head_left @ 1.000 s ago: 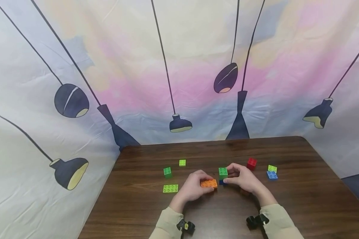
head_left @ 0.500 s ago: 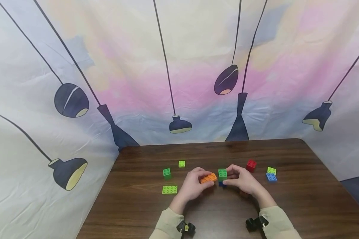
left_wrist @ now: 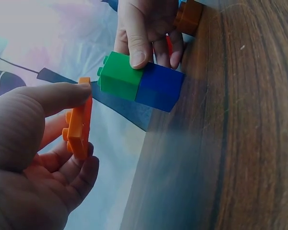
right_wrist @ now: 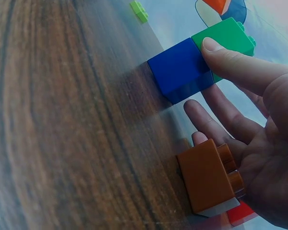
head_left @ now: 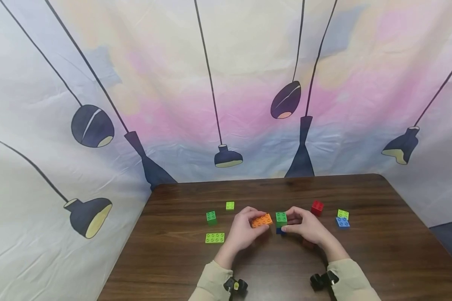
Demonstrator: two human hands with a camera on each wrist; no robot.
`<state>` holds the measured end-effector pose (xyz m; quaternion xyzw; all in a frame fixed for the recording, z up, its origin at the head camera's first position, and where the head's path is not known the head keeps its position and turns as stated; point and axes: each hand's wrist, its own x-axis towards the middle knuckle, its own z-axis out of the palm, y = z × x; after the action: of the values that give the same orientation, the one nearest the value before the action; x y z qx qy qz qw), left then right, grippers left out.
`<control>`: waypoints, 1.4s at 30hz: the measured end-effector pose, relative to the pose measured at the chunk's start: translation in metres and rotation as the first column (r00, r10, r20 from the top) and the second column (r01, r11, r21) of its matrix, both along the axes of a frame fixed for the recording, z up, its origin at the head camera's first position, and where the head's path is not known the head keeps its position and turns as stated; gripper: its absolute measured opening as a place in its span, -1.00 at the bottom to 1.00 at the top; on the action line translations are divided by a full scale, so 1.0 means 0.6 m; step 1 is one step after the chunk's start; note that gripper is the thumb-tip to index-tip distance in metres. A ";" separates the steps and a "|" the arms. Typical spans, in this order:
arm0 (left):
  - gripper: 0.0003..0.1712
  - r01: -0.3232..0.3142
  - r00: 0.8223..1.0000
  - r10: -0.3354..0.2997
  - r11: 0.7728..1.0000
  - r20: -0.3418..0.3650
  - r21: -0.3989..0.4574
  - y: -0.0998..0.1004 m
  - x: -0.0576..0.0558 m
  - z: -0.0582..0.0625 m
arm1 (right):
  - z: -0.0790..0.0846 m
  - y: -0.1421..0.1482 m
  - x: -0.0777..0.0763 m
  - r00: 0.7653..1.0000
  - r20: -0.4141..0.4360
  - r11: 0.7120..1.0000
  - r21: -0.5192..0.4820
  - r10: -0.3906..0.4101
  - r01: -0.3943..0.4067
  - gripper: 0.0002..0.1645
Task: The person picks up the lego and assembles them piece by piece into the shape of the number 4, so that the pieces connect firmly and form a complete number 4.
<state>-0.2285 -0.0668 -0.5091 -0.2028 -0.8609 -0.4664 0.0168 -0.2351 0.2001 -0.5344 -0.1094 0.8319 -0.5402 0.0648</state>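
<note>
My left hand (head_left: 242, 230) grips a flat orange brick (head_left: 261, 220) with studs, thumb on one edge and fingers on the other. In the left wrist view the orange brick (left_wrist: 79, 122) is tilted and apart from the stack beside it. That stack is a green brick (head_left: 281, 218) on top of a blue brick (left_wrist: 161, 86). My right hand (head_left: 308, 226) pinches it where the two bricks meet, and it stands upright at the tabletop; contact underneath is hard to tell. Below the right palm, a brown brick (right_wrist: 206, 177) sits on the table, mostly hidden from the head view.
Left on the wooden table (head_left: 165, 259) lie a green brick (head_left: 211, 217), a small lime brick (head_left: 230, 205) and a long lime brick (head_left: 214, 238). To the right are a red brick (head_left: 317, 207), another lime brick (head_left: 343, 214) and a light blue brick (head_left: 342, 222). A patterned cloth (head_left: 248, 125) hangs behind.
My left hand has raised the orange brick a little and tilted it, moving it slightly away from me. The right hand keeps its hold on the green and blue stack, nearly still.
</note>
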 end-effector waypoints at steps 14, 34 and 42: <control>-0.63 0.008 1.000 -0.008 1.000 -0.011 0.019 0.011 0.000 0.010 | 0.001 0.002 0.000 1.000 0.017 1.000 -0.028 0.009 -0.008 -0.55; -0.57 -0.027 0.999 0.028 1.000 -0.024 0.015 0.045 -0.001 0.007 | -0.009 -0.006 0.003 0.999 0.022 0.998 -0.063 0.028 -0.027 -0.56; -0.52 -0.039 0.999 0.039 0.999 -0.030 0.011 0.060 -0.007 0.010 | -0.003 -0.001 0.002 1.000 0.020 0.998 -0.062 0.022 -0.021 -0.55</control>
<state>-0.2327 -0.0310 -0.5034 -0.1931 -0.8618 -0.4673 0.0400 -0.2336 0.1997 -0.5362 -0.1148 0.8127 -0.5661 0.0760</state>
